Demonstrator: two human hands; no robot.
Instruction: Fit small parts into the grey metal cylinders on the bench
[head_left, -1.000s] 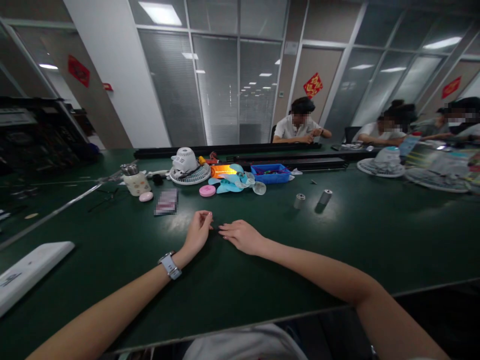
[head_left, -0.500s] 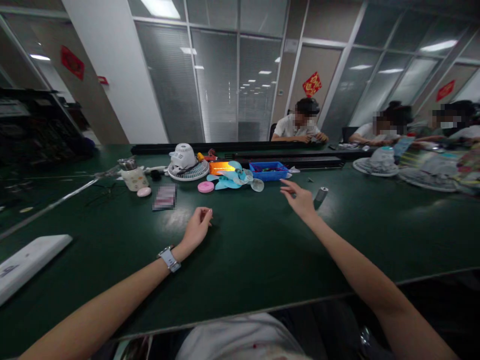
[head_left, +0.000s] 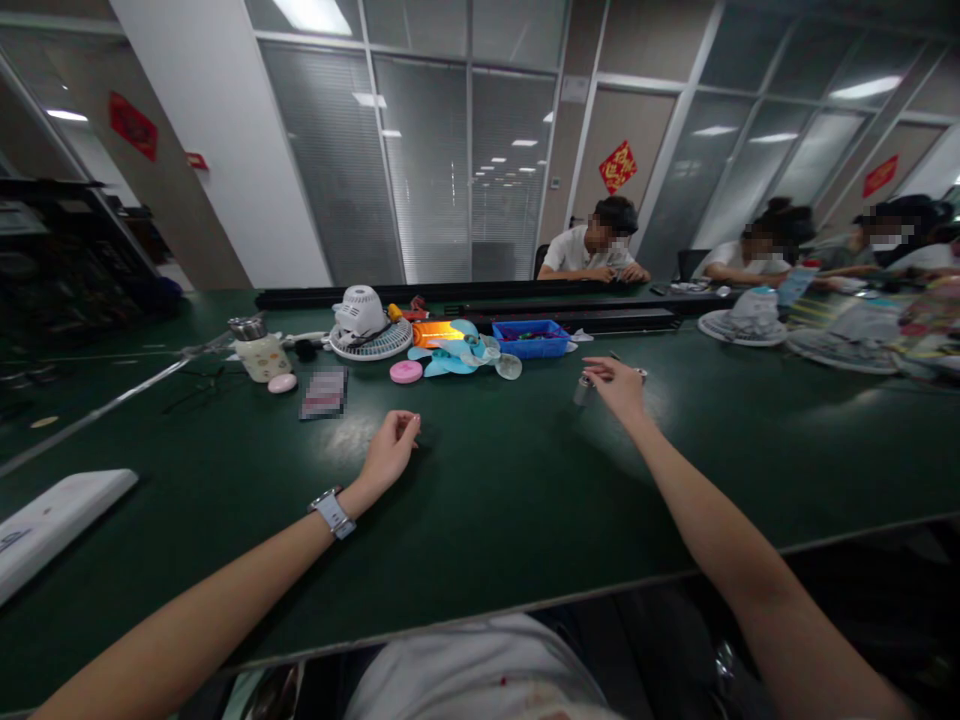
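Note:
My left hand (head_left: 393, 445) rests on the green table with its fingers curled inward. What its fingers hold, if anything, is hidden. A watch (head_left: 332, 512) is on that wrist. My right hand (head_left: 616, 388) is over the table to the right, its fingertips drawn together at the top of a small silver cylinder (head_left: 580, 392). The cylinder is tilted slightly and blurred, and I cannot tell whether its base touches the table. Behind the same hand, the end of another silver cylinder (head_left: 642, 374) shows; most of it is covered.
Light-blue fan blades (head_left: 450, 357), a pink disc (head_left: 406, 372), a blue tray (head_left: 534, 342) of small parts and a white fan (head_left: 361, 315) lie ahead. A bottle (head_left: 259, 352) stands left; a white box (head_left: 60, 530) is nearer. Several people sit across the table, including one person (head_left: 592, 248).
My right hand has shifted slightly right and its fingers have closed together. A silver cylinder now shows at its fingertips, while the other is mostly covered. My left hand keeps its pose.

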